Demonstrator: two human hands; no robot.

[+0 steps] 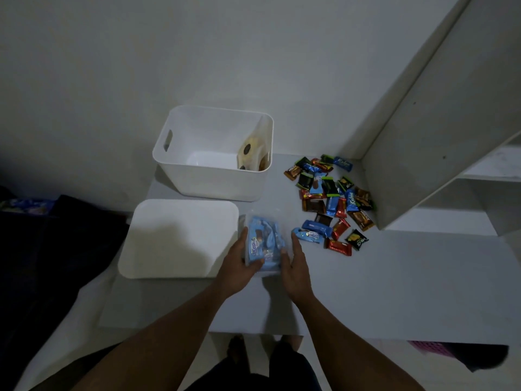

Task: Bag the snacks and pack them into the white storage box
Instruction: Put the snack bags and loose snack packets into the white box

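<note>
- Clear bag (263, 244): stuffed with light-blue snack packs, near centre, just right of the lid; the left hand (239, 266) grips it and the right hand (296, 266) lies flat against its right side.
- White storage box (214, 179): upright, open, far of the lid, with a slot handle in its left wall.
- Filled pouch (251, 152): stands against the box's right inner wall.
- Loose snacks (329, 198): blue, red, brown and black-green wrappers scattered right of the box.
- Lid (180, 238): white, lying flat.

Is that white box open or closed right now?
Open. The white storage box stands uncovered; its lid lies flat on the table before it.
</note>
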